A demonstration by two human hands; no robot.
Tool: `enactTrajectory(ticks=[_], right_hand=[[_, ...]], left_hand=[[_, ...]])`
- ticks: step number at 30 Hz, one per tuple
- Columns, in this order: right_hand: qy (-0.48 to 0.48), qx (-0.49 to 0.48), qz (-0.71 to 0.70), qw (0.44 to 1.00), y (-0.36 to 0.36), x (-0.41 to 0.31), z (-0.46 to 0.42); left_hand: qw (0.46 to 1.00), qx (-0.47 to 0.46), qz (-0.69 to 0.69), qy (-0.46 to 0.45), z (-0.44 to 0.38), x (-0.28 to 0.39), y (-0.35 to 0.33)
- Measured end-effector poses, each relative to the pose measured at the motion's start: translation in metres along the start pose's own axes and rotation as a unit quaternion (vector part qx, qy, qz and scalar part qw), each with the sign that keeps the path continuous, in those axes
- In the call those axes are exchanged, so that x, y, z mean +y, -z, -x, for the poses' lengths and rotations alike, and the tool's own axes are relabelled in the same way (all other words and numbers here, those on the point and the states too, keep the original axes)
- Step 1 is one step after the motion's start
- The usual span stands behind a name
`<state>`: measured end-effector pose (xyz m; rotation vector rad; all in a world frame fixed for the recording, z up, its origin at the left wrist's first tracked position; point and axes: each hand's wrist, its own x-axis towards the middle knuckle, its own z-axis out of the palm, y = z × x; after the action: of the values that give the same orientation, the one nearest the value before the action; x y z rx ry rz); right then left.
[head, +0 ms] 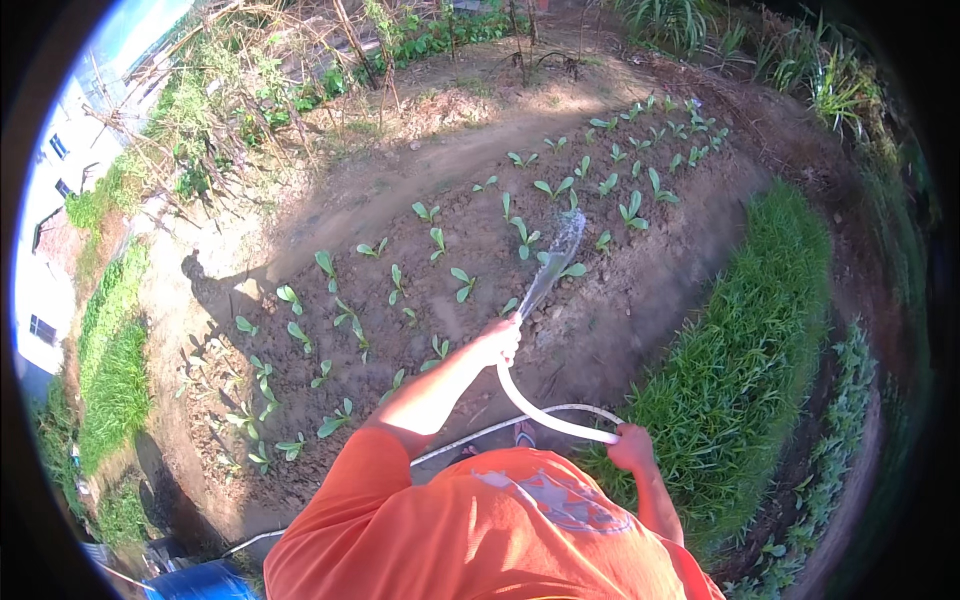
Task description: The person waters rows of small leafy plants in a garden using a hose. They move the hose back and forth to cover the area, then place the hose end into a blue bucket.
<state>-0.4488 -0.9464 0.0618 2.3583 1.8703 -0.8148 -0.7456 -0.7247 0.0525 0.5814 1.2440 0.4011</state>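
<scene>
My left hand [504, 342] is closed around the outlet end of a white garden hose [551, 421], held out over a soil bed [487, 337]. A stream of water [556, 259] leaves the outlet and fans out over young leafy seedlings [553, 187]. Farther back along the same hose, my right hand [631, 448] grips it near the right side of my body. Between both hands the hose bends in a curve. Beyond my right hand it loops back leftward, passing over my feet and partly hidden by my orange shirt.
Dense grass-like green plants [735, 360] grow at the right. A sandalled foot [525, 433] stands at the bed's edge. Dry sticks and brush [277, 97] line the far left, with a white building [52, 255] beyond. Something blue [199, 581] lies at lower left.
</scene>
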Motion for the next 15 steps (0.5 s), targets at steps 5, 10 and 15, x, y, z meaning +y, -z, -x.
enactTrajectory(ticks=[5,10,15], right_hand=[[-0.026,0.016,-0.019,0.999,-0.010,0.001,-0.003],[-0.026,0.039,-0.001,0.999,-0.030,0.005,-0.012],[-0.047,0.026,-0.023,0.998,-0.016,-0.012,-0.009]], left_hand=[[0.999,0.031,-0.031,-0.018,-0.003,0.035,-0.022],[0.994,0.050,-0.080,-0.050,0.001,0.060,-0.039],[0.992,0.060,-0.084,-0.078,0.004,0.075,-0.048]])
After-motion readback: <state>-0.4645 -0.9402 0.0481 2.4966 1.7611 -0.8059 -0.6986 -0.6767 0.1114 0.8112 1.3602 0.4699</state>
